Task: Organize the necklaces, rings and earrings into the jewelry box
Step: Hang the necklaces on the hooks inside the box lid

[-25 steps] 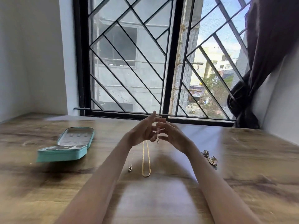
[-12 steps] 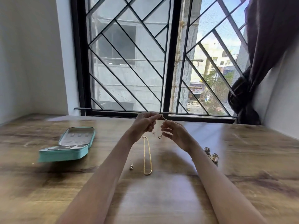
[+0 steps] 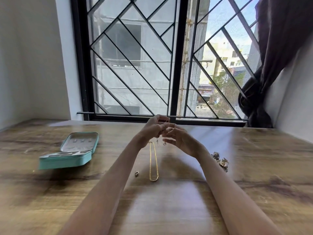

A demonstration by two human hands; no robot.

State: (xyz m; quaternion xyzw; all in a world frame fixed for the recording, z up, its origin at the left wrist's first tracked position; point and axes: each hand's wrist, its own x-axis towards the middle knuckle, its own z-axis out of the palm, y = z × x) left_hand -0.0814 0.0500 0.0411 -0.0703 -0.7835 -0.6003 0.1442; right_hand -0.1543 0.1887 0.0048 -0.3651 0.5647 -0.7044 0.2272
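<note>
Since a second ago my hands have risen a little and pulled slightly apart: my left hand (image 3: pixel 153 128) now has its fingers curled, pinching a thin chain (image 3: pixel 167 123) up near the window sill line, with a small pendant (image 3: pixel 164 143) and a clasp end (image 3: pixel 157 141) dangling below it. My right hand (image 3: pixel 179 139) sits just beside, fingers loosely curled toward the chain; whether it actually grips the strand I cannot tell, too fine and blurred. I judge I'm untangling or straightening this necklace before it goes in, so nothing is stored yet. The jewelry box (image 3: pixel 71 152) lies open, well apart to my left on the wooden table (image 3: pixel 254 184), lid flat behind the tray; its compartments look unfilled from here but detail is soft. A gold chain necklace (image 3: pixel 153 162) lies stretched between my forearms, a small ring-like pendant (image 3: pixel 136 173) just left of it. A cluster of silvery pieces (image 3: pixel 220 159) sits just beyond my right forearm. The dangling chain could snag on the gold one below.
</note>
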